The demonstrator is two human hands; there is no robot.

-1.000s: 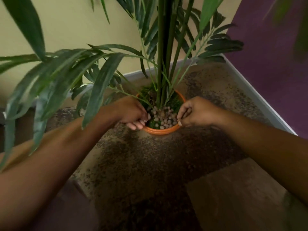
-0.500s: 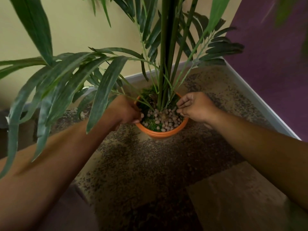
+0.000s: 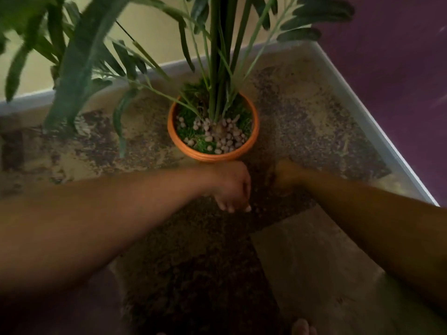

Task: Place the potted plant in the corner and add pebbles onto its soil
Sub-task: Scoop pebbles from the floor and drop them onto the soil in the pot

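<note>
An orange pot (image 3: 212,154) stands on the floor in the corner, with tall green stems (image 3: 221,56) and long leaves rising out of it. Pale pebbles (image 3: 217,136) lie over the near half of its green-covered soil. My left hand (image 3: 229,187) hangs just in front of the pot's rim, fingers curled downward, blurred. To its right, my right hand (image 3: 284,176) sits at the same distance from the pot, loosely curled and blurred too. Neither hand touches the pot. Whether either holds pebbles is not visible.
A yellow wall (image 3: 150,30) and a purple wall (image 3: 387,68) meet behind the pot, edged by a white baseboard (image 3: 358,112). The floor is speckled brown and tan tile (image 3: 314,262). Big leaves (image 3: 79,64) overhang the left side. Toes (image 3: 302,326) show at the bottom edge.
Both hands have pulled back from the pot's rim and pebbles toward me, and sit in front of the pot. The view has tilted down and closer.
</note>
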